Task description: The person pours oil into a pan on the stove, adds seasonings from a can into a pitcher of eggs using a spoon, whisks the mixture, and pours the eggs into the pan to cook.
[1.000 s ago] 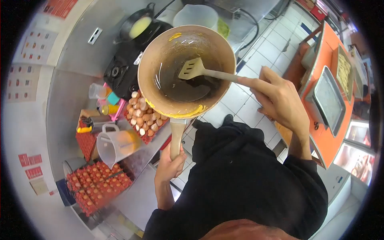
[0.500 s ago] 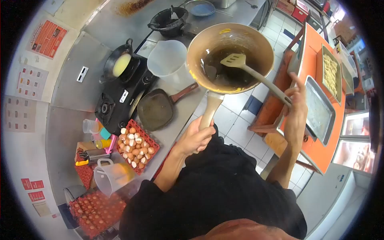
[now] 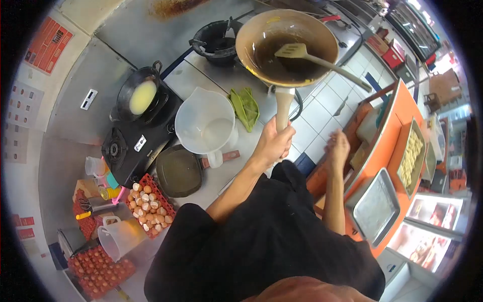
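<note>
My left hand [image 3: 274, 142] is wrapped round the light handle of a deep tan pan [image 3: 322, 38], held up over the counter's far part. Yellow residue marks the pan's rim and inner wall, and its bottom looks dark. A beige slotted spatula [image 3: 293, 51] lies in the pan, its handle sticking out over the right rim. Apart from the pan, my right hand [image 3: 338, 146] hangs lower to the right, near the orange table; it is slightly blurred, and I cannot make out its fingers clearly.
A wok [image 3: 121, 103] holding something yellow sits on the black stove [image 3: 118, 168]. Nearby are a clear jug [image 3: 193, 121], a square pan [image 3: 176, 171], green cloth [image 3: 245, 108], eggshells on a red tray [image 3: 168, 201] and a dark pot [image 3: 216, 43]. Trays stand on the orange table [image 3: 385, 138].
The pan has moved forward over the counter in my left hand. My right hand has let go of the spatula and dropped away; the spatula now rests in the pan.
</note>
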Available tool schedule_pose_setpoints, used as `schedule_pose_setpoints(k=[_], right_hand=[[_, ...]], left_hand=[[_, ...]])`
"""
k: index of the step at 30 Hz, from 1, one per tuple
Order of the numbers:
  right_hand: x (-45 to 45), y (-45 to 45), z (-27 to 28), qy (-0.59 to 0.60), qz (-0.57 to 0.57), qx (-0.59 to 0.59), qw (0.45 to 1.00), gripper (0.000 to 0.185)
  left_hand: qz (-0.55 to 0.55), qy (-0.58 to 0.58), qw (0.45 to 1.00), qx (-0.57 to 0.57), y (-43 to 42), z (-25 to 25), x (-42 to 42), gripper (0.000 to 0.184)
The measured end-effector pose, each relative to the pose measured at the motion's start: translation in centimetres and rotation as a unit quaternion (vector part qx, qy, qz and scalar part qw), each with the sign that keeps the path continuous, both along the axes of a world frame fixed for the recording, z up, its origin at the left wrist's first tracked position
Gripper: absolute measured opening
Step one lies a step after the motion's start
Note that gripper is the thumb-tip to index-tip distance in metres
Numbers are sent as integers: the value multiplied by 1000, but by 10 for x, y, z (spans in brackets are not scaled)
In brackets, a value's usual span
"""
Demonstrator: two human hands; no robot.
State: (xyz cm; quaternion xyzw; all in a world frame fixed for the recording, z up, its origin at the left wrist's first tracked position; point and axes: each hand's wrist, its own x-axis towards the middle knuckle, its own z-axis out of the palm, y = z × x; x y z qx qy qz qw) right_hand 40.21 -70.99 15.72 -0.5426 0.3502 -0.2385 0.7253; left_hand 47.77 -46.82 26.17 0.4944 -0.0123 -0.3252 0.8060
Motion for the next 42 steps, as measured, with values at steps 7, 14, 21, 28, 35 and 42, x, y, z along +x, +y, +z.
schedule_pose_setpoints(k=[7,14,21,28,35,42], right_hand=[[167,11,-68,135,332,191,914,38],[296,-7,-157,189,315,499,785,51],[324,-10,-183,173,296,634,694,34],[324,-15,-171,159,294,662,671,35],[312,-8,-192,96,305,666,674,33],[299,11,-177,119,316,348,874,24]], left_hand=[[168,11,985,44,-54,-17,111,21],[304,21,948,89,-91,-51,229,19],[358,51,926,109,-99,-72,308,18],[375,70,919,102,-104,-105,339,18],[388,87,910,114,-101,-113,344,16],[375,85,915,122,-98,-116,345,27]])
